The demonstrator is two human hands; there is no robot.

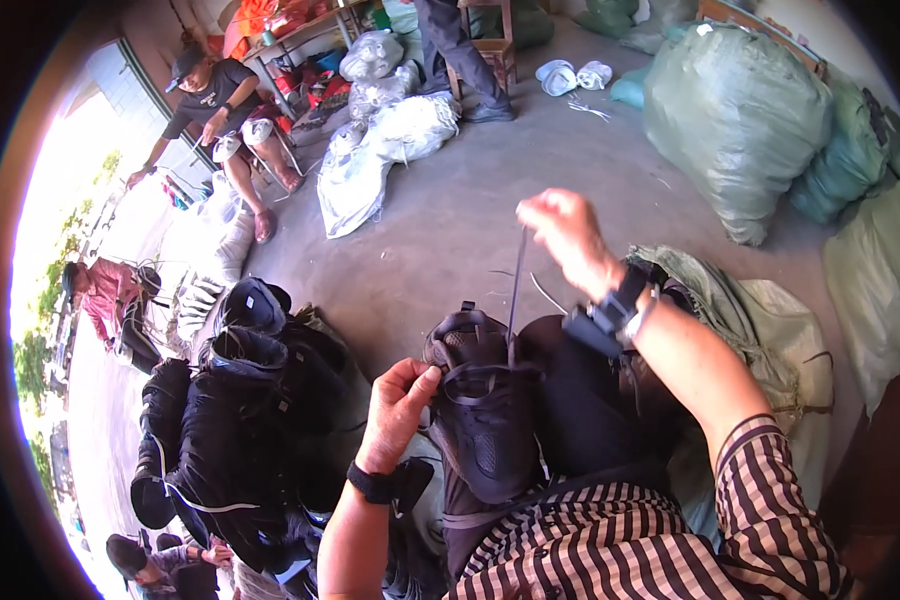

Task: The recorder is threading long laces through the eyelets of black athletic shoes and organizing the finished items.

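A dark sneaker (485, 440) rests on my lap, its toe toward me and its lace partly threaded. My right hand (568, 240) is raised above the shoe, fingers pinched on one stretch of the shoelace (518, 285). That stretch runs taut from the eyelets up to the fingertips. At the shoe's left edge my left hand (398, 412) is closed, thumb pressed to fingers by the lace row. It seems to pinch the lace there; the fingertips partly hide it.
Left of my lap is a heap of black footwear (240, 420) with a white cord. A pale sack (770, 340) lies at my right. Large green sacks (735, 120) stand far right, white sacks (355, 185) ahead. Several people are nearby, one seated person (220, 110) far left.
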